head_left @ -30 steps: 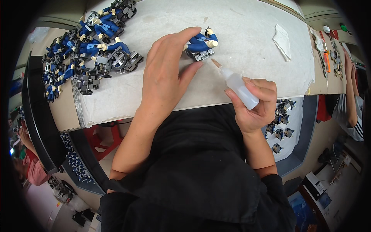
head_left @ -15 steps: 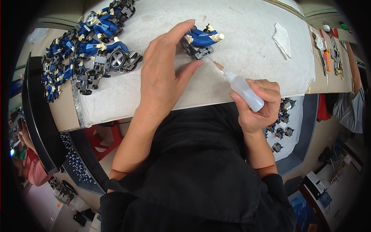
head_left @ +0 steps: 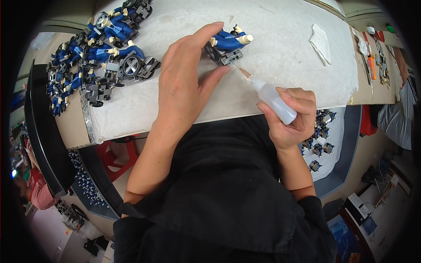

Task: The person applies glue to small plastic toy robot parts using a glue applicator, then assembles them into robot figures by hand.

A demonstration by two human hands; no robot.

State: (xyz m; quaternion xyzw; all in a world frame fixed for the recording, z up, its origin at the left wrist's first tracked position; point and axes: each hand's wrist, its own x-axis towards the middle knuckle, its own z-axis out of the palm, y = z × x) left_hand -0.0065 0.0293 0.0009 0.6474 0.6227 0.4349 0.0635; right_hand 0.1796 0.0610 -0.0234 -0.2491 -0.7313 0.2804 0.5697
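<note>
A toy figure in blue clothes (head_left: 232,43), headless with a cream neck stub and joined to grey and black wheeled parts, lies on the white sheet. My left hand (head_left: 182,79) grips it, thumb at the grey piece and index finger at the far side; its other fingers are partly hidden. A translucent squeeze bottle (head_left: 277,103) with a thin needle tip is held in my right hand (head_left: 298,116), fingers wrapped around it. The needle points up and left at the grey piece, close to my left thumb; whether it touches cannot be made out.
Several similar figures with wheels (head_left: 103,55) are heaped at the left. A folded white cloth (head_left: 320,45) and an orange-handled tool (head_left: 371,68) lie to the right. Below the table edge sits a grey bin (head_left: 340,164) of parts. A co-worker (head_left: 41,188) is at far left.
The bottle and my right hand have shifted slightly left. My left hand and the figure stay nearly in place. At the far right, another person's arm and clothing have moved a little.
</note>
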